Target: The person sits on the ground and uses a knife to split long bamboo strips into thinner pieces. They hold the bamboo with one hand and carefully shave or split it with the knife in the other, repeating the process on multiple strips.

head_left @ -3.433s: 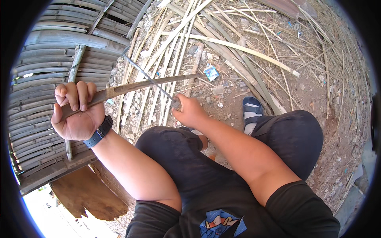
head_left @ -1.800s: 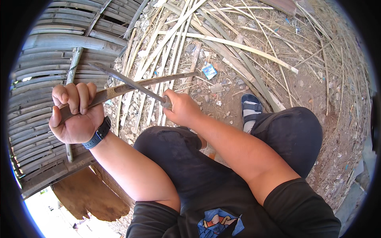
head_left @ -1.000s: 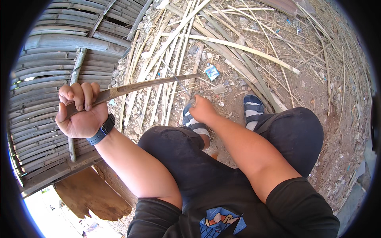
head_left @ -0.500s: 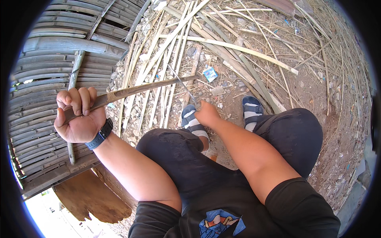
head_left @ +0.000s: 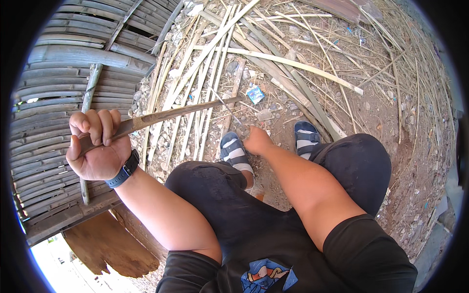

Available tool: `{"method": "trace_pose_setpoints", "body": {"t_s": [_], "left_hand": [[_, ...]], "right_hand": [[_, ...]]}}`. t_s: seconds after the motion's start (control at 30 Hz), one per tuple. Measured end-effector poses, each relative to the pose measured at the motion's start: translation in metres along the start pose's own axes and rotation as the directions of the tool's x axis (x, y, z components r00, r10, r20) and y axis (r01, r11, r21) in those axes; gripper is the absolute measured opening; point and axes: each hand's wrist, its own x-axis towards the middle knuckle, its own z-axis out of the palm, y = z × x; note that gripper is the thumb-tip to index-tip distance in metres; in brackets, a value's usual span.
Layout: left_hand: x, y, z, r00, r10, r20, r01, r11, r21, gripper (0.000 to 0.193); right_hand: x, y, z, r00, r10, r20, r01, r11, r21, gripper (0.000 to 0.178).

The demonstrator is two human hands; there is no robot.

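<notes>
My left hand (head_left: 100,141), a dark watch (head_left: 128,168) on its wrist, is raised palm up at the left with its fingers curled around a long brown bamboo strip (head_left: 171,114). The strip slants away to the right, its far end above the ground. Low between my knees, my right hand (head_left: 259,141) is closed on a knife whose thin blade (head_left: 229,110) points up and left. That blade crosses the strip near its far end; whether they touch I cannot tell. The knife's handle is hidden inside my fist.
Long split bamboo strips (head_left: 293,63) lie crisscrossed on the stony ground ahead. A bamboo slat wall (head_left: 53,93) stands close at my left. My sandalled feet (head_left: 234,152) are just beyond my right hand. A blue wrapper (head_left: 254,94) lies near the strip's far end.
My right hand has shifted slightly to the right, and the blade's angle across the strip has changed a little. The left hand keeps its grip on the strip, nearly still.
</notes>
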Motion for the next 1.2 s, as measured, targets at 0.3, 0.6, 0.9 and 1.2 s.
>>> {"method": "trace_pose_setpoints", "body": {"t_s": [0.3, 0.6, 0.9, 1.2], "left_hand": [[-0.003, 0.001, -0.008, 0.999, 0.011, -0.053, -0.014, 0.999, -0.040, 0.027], [-0.001, 0.003, -0.014, 1.000, -0.001, -0.029, 0.000, 0.998, -0.059, 0.028], [-0.001, -0.002, -0.002, 1.000, 0.008, -0.030, -0.009, 0.999, -0.050, 0.024], [-0.007, 0.000, -0.002, 0.995, -0.040, 0.095, 0.051, 0.992, -0.119, 0.026]], "right_hand": [[-0.038, -0.126, -0.024, 0.944, -0.329, 0.025, 0.309, 0.909, 0.279, 0.042], [-0.022, 0.023, 0.010, 0.933, 0.346, 0.102, -0.343, 0.938, -0.055, 0.042], [-0.013, -0.011, 0.035, 0.944, 0.326, -0.053, -0.300, 0.914, 0.274, 0.050], [-0.046, -0.115, -0.035, 0.978, -0.203, 0.054, 0.174, 0.925, 0.336, 0.039]]}}
